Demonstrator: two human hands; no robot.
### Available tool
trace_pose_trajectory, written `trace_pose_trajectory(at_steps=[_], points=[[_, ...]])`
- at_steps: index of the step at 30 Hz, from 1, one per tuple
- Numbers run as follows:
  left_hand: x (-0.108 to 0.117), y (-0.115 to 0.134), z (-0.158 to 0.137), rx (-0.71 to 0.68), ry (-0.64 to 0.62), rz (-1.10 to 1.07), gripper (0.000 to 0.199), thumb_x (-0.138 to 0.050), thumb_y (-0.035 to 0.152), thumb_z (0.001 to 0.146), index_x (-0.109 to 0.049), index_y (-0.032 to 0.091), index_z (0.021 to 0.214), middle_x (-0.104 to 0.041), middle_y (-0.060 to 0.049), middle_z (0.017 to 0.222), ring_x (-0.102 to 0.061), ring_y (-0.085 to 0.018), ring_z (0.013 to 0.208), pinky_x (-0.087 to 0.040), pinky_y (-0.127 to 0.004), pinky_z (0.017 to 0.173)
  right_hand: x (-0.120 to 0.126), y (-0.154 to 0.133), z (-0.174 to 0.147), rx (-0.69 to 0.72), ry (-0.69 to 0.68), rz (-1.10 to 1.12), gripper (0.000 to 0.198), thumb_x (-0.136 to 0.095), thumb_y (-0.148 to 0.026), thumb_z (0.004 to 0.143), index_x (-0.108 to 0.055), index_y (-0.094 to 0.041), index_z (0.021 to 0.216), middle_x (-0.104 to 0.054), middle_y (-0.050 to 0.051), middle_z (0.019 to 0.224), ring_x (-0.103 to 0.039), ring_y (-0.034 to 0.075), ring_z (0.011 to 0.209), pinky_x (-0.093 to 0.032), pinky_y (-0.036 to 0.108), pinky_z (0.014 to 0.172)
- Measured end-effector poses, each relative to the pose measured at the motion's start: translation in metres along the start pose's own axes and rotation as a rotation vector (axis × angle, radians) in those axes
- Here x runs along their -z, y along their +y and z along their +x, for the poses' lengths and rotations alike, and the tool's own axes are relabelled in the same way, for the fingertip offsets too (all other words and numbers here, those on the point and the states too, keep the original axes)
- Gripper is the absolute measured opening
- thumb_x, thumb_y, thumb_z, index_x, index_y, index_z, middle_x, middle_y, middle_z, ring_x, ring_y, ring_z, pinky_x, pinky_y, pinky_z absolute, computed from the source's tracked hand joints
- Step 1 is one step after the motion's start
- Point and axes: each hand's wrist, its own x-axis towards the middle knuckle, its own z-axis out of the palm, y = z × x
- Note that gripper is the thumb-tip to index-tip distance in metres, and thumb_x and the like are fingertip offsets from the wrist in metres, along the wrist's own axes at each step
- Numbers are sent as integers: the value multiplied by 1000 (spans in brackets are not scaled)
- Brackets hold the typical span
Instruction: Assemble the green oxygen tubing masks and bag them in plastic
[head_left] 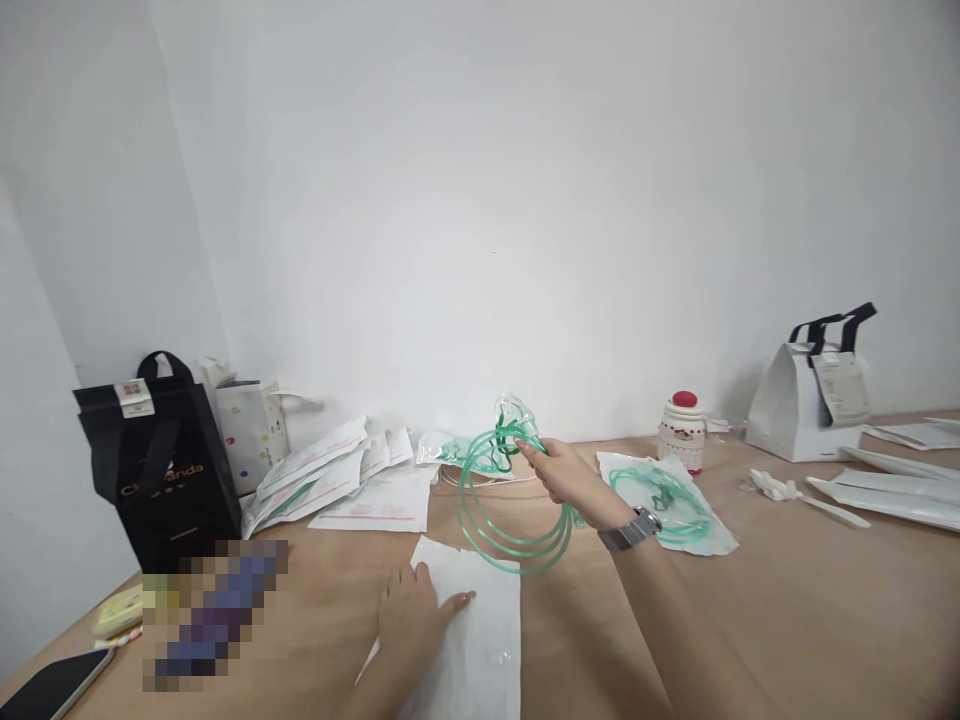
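My right hand (559,475), with a grey-banded watch (631,530) at the wrist, grips a coil of green oxygen tubing (480,535) held above the table. A clear oxygen mask (514,408) with a green strap shows just beyond my fingers. Below and to the left, my left hand (416,610) lies with fingers spread on a white paper pouch (480,650). The pouch is flat on the brown tabletop. Right of my right wrist lies a clear-fronted packet (716,540) with green tubing coiled inside.
White packets (315,470) are piled at the back left beside a black bag (169,470) and a dotted bag (251,430). A red-lidded jar (682,430), a white bag (787,410), crumpled tissue (776,487) and flat white pouches (900,490) stand or lie right. A phone (56,685) lies front left.
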Motion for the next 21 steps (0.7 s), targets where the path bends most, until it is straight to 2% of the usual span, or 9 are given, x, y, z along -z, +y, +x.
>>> trace_pose_trajectory(at_steps=[4,7,11,14,17,21], points=[[-11,-1,0,-86,34,68,27,-45,40,80,-58,19,69,-60,-11,75,-56,-31,77,-34,-39,69,1,0,0,16,15,40,40,-62,-50,67,-39,-19,55,-31,-9,43,-24,3,34,-15,17,30],[-5,2,1,-144,73,73,27,-39,29,84,-53,20,63,-57,-7,69,-54,-24,69,-34,-34,64,0,-2,0,51,39,116,40,-60,-50,69,-37,-20,56,-29,-10,43,-22,3,34,-15,17,30],[16,13,-5,-223,163,40,32,-31,34,89,-44,21,62,-52,-3,68,-49,-20,69,-33,-31,65,2,-7,0,123,106,254,41,-56,-52,72,-31,-22,58,-25,-11,45,-19,3,35,-15,17,31],[29,21,-12,-300,265,-19,31,-33,35,89,-38,22,61,-48,0,64,-46,-17,65,-33,-29,64,2,-13,-3,172,175,368,41,-50,-54,76,-28,-22,60,-22,-11,46,-18,4,36,-15,16,32],[31,23,-16,-388,376,-81,30,-40,31,87,-36,22,59,-45,1,59,-44,-16,59,-32,-27,59,0,-17,-6,209,240,523,40,-53,-51,75,-28,-22,60,-22,-11,46,-18,4,36,-16,17,32],[26,22,-18,-463,411,-85,27,-42,28,87,-40,22,61,-45,1,59,-45,-16,60,-33,-27,59,-7,-18,-9,247,294,568,39,-55,-49,75,-31,-22,61,-25,-11,46,-20,4,35,-17,16,32]])
